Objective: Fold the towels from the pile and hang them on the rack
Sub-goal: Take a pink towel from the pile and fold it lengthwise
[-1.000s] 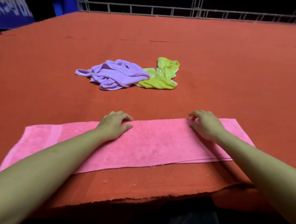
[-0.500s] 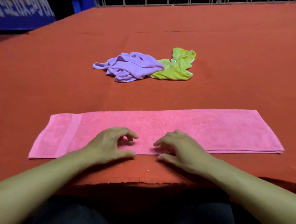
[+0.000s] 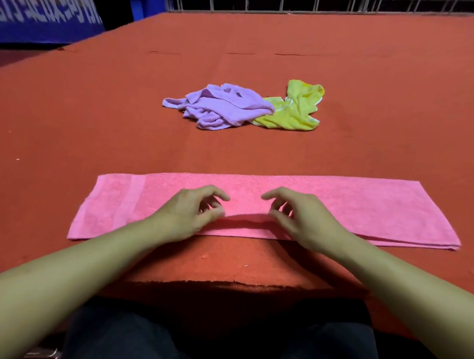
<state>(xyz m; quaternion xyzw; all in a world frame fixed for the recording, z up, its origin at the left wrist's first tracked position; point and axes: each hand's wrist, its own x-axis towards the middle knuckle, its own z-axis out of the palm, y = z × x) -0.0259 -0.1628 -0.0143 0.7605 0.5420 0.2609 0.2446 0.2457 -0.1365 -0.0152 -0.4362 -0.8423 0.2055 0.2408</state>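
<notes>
A pink towel [image 3: 367,209], folded into a long strip, lies flat across the red table [image 3: 95,115] near its front edge. My left hand [image 3: 189,215] and my right hand [image 3: 302,219] sit close together at the middle of the strip's near edge. Each pinches the cloth between thumb and curled fingers. A low ridge of towel stands up between them. Farther back, at the table's centre, lie a crumpled purple towel [image 3: 223,106] and a crumpled yellow towel [image 3: 295,110], touching each other.
A metal grid railing [image 3: 268,3] runs behind the table's far edge. A blue banner [image 3: 32,8] stands at the back left. The table's front edge is ragged, just above my dark-trousered legs [image 3: 220,344].
My hands left the towel's far edge, where they were spread apart, and came together at the middle of its near edge. The cloth between them has risen slightly.
</notes>
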